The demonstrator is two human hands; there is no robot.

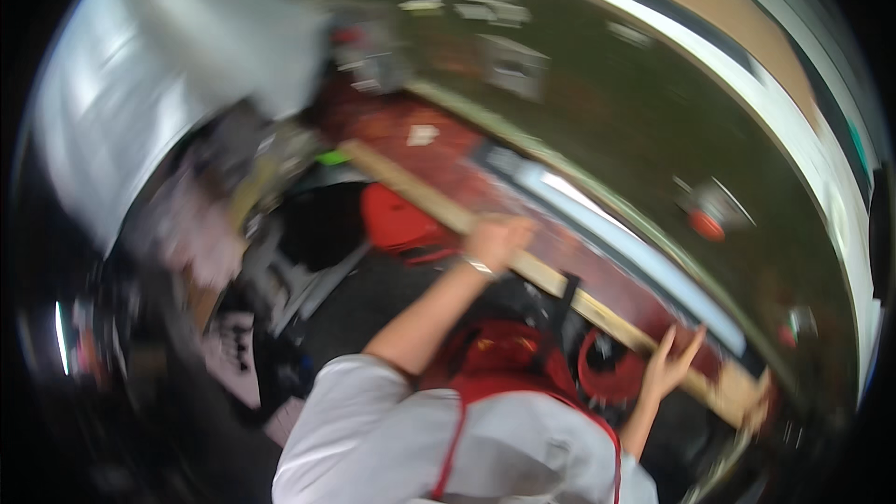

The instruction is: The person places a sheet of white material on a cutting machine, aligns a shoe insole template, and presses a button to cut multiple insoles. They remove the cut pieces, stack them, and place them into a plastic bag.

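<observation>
The picture is smeared by motion. A long pale wooden strip runs slantwise along the near side of a red worktop. My left hand, with a band at the wrist, lies across this strip. Its fingers look curled; what they hold, if anything, is hidden. Farther right, my right hand is by the strip with thumb and fingers spread, and nothing shows in its grasp. Beyond both hands, a long narrow object with a pale blue-grey face lies on the red top.
A green-brown board rises behind the worktop, with white papers on it. A red stool-like thing stands below the strip at left, and a red round container near my right arm. Grey sheeting hangs at upper left.
</observation>
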